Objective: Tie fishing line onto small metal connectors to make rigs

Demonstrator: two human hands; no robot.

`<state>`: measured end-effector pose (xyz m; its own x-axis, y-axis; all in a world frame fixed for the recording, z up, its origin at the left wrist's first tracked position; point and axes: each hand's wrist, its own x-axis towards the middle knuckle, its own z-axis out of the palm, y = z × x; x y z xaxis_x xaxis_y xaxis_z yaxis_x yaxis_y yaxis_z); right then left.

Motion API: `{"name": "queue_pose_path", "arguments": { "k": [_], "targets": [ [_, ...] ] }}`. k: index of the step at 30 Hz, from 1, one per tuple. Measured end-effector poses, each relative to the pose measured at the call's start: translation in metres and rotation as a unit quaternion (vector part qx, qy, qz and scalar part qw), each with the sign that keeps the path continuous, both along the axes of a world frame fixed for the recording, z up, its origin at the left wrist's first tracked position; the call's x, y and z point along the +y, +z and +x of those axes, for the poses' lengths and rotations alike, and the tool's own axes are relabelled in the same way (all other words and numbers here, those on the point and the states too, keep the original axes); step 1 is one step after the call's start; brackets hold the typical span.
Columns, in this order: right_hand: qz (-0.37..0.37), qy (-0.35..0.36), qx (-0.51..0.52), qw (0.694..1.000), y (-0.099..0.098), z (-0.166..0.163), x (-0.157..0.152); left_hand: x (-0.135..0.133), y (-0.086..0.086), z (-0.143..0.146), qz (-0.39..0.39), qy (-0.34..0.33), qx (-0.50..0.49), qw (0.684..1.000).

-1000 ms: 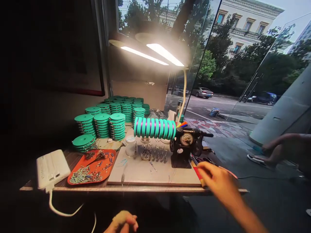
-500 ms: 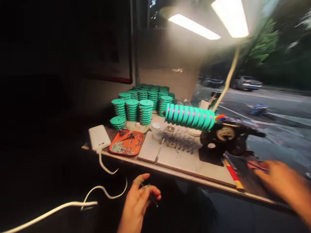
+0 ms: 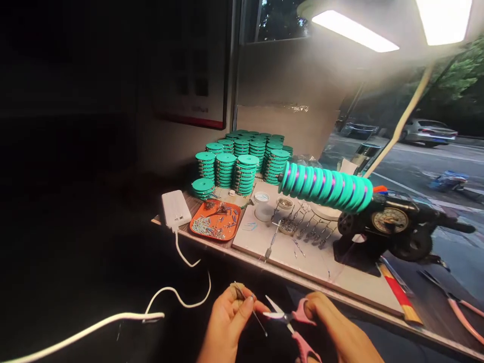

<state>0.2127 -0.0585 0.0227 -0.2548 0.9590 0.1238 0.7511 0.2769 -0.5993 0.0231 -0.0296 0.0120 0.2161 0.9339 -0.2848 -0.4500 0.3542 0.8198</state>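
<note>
Low in front of the table edge, my left hand (image 3: 232, 317) pinches a thin thread or wire (image 3: 259, 322) between thumb and fingers. My right hand (image 3: 335, 330) grips small pink-handled scissors (image 3: 291, 317), blades open and pointing left at the thread. On the table a black winding machine (image 3: 393, 229) carries a row of teal spools (image 3: 325, 184) on its shaft.
Stacks of teal spools (image 3: 242, 161) stand at the back. An orange tray (image 3: 215, 224) holds small metal parts beside a white power bank (image 3: 176, 207) with a cable. A white board (image 3: 298, 247) carries small tools and cups. Pink pliers (image 3: 454, 302) lie far right.
My right hand came back from the right side of the table holding the pink scissors. My left hand rose with the thread. The view turned left and down.
</note>
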Motion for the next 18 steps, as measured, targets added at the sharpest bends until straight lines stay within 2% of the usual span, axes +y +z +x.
{"name": "queue_pose_path", "arguments": {
  "k": [4,9,18],
  "targets": [
    [0.052,0.018,-0.042,0.998,-0.003,0.0,-0.002,-0.003,0.005,-0.002,0.041,0.006,0.025,0.999],
    [0.045,0.013,-0.076,0.996,-0.012,-0.002,-0.01,-0.007,0.008,-0.003,0.101,0.039,0.113,0.988],
    [0.04,0.024,-0.073,0.996,-0.016,-0.003,-0.011,-0.005,0.009,0.004,0.102,0.051,0.107,0.988]
  ]
}}
